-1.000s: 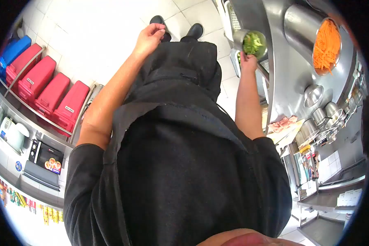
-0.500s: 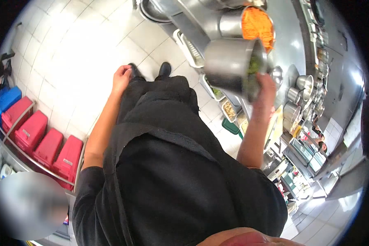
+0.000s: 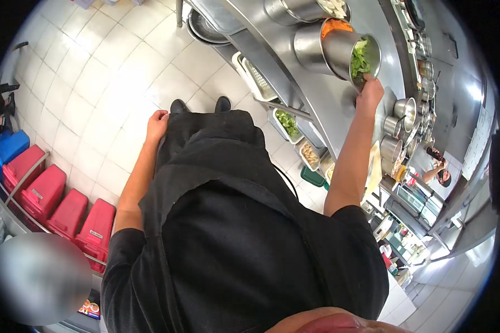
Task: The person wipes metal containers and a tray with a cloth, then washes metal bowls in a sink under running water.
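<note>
My right hand (image 3: 370, 91) grips the near rim of a steel pot (image 3: 343, 49) that holds green leaves (image 3: 360, 58). The pot is at the counter, in front of or against another steel pot (image 3: 310, 49) with shredded orange vegetable (image 3: 335, 26), probably carrot, partly hidden behind it. I cannot tell whether the leaf pot rests on the counter. My left hand (image 3: 157, 126) hangs beside my black apron (image 3: 211, 130), fingers loosely curled in, with nothing seen in it.
Another steel pot (image 3: 286, 11) with pale pieces stands farther along the steel counter (image 3: 316, 89). Below are a white basket (image 3: 254, 75), a tray of greens (image 3: 287, 122) and a green lid (image 3: 313, 176). Red bins (image 3: 94, 225) line the left. A person (image 3: 436, 169) stands far right.
My right hand has carried the leaf pot away from me along the counter, up against the pot of orange shreds, now largely covering them. My left hand stays low at my side.
</note>
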The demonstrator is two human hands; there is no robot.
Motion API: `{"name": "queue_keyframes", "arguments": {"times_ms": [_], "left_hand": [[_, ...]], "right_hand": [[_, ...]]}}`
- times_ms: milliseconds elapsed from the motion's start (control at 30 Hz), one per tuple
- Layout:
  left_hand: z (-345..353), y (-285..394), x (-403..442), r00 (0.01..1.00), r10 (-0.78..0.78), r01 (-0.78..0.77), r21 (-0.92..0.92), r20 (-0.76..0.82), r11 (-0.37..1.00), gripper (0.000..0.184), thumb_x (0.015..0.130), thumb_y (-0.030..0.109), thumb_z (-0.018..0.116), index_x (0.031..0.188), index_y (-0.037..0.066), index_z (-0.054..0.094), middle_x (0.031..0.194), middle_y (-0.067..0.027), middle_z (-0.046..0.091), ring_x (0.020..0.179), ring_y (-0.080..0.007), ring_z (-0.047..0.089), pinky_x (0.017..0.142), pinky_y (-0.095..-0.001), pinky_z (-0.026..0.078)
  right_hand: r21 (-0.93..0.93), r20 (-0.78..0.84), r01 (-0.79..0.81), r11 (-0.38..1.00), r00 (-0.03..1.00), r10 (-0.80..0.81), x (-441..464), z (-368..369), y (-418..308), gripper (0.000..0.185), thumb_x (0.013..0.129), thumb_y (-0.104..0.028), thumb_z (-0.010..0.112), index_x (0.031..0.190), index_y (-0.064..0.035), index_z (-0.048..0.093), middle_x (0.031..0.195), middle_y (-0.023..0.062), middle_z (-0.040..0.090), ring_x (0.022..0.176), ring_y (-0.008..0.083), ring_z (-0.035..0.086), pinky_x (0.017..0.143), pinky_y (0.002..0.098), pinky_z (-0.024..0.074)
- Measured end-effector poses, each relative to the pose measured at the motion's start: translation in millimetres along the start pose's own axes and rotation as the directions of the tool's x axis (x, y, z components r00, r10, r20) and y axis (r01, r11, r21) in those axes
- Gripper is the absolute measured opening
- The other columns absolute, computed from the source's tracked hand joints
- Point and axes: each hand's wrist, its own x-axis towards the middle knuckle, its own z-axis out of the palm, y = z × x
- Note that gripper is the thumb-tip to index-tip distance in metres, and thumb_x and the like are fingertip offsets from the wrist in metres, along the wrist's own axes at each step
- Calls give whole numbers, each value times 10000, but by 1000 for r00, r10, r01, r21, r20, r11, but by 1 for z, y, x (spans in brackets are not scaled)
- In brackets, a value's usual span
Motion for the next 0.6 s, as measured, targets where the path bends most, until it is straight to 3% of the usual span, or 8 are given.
{"name": "queue_keyframes", "arguments": {"times_ms": [33, 167, 233, 267, 400, 533, 600], "left_hand": [[-4, -6, 0, 1000, -16, 16, 12, 8, 1000, 211, 892, 150, 628, 1033, -1, 667, 828, -63, 672, 696, -133, 592, 652, -290, 488], [-17, -46, 9, 998, 30, -36, 128, 50, 991, 241, 888, 158, 618, 1058, -6, 666, 852, -94, 686, 709, -151, 618, 675, -298, 504], [-19, -38, 4, 995, -42, 28, 149, 91, 988, 256, 885, 169, 619, 1065, -7, 667, 856, -106, 686, 704, -168, 626, 669, -314, 515], [-19, -47, 9, 994, -27, 10, 155, 105, 988, 252, 885, 168, 616, 1061, -5, 670, 846, -103, 682, 694, -170, 624, 655, -320, 514], [-19, -53, 20, 985, -30, -20, 286, 170, 958, 246, 884, 173, 623, 1044, -6, 675, 843, -116, 682, 748, -191, 634, 708, -325, 512], [-24, -68, 20, 981, 32, -109, 410, 191, 905, 236, 881, 173, 626, 1033, -1, 676, 861, -134, 688, 782, -214, 645, 737, -343, 512], [-27, -65, 13, 985, 13, -92, 455, 175, 886, 229, 878, 176, 631, 1032, 12, 676, 878, -138, 695, 805, -216, 657, 745, -345, 512]], "right_hand": [[38, -17, 11, 999, 1000, -10, -13, 3, -7, 63, 796, -44, 621, 780, -11, 570, 839, 109, 618, 740, 218, 631, 620, 357, 548], [146, 102, -90, 985, 992, 76, -48, -8, -25, 285, 892, -231, 652, 1004, 29, 614, 956, 129, 655, 810, 200, 653, 689, 343, 575], [77, -13, -39, 996, 999, 40, -62, -31, -8, 321, 913, -278, 645, 1003, 29, 620, 999, 139, 660, 880, 198, 649, 722, 338, 571], [36, -75, -19, 999, 997, 22, -68, -52, 1, 340, 923, -301, 641, 1002, 29, 623, 1021, 144, 662, 914, 198, 647, 738, 336, 569], [-452, -295, -96, 887, 954, -47, -95, -147, 89, 279, 908, -246, 666, 1012, 13, 668, 979, 116, 667, 879, 164, 627, 733, 277, 533], [-346, -285, -107, 932, 958, 5, -71, -290, 228, 325, 860, -325, 696, 855, -3, 737, 797, 45, 676, 686, 153, 594, 633, 278, 480], [-721, -331, -149, 677, 932, -147, -48, -331, 255, 539, 815, -470, 709, 1083, -3, 671, 982, 126, 695, 874, 257, 648, 784, 363, 509]]}}
